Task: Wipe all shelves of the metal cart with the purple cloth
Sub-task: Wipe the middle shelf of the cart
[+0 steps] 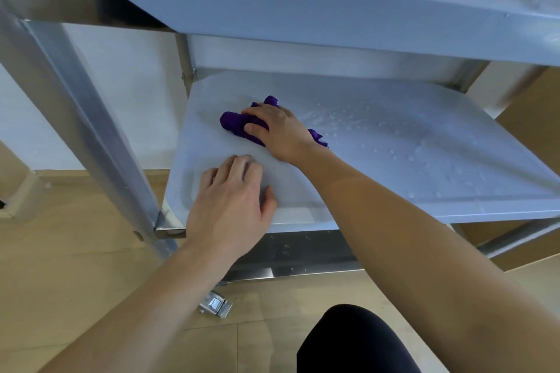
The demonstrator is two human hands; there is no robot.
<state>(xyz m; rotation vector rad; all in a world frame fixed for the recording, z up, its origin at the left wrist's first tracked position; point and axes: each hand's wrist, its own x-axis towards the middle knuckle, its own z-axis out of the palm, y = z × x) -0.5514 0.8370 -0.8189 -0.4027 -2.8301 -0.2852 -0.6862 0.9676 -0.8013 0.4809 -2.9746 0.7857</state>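
Observation:
The metal cart's middle shelf (pixel 394 166) fills the centre of the view, with water droplets across its right half. A bunched purple cloth (pixel 235 124) lies on the shelf's left part. My right hand (pixel 278 133) presses down on the cloth, thumb and fingers curled round it. Near the shelf's front left corner my left hand (pixel 230 206) rests on the shelf, fingers bent, holding nothing. An upper shelf (pixel 303 9) overhangs the top of the view. The lower shelf's front edge (pixel 288 254) shows beneath, its surface hidden.
The cart's left front leg (pixel 100 142) runs diagonally down to the wooden floor (pixel 75 281). A metal caster brake (pixel 216 306) sits on the floor under the cart. My dark-clothed knee (pixel 354 342) is at the bottom. Cardboard-coloured boxes (pixel 533 118) stand at the right.

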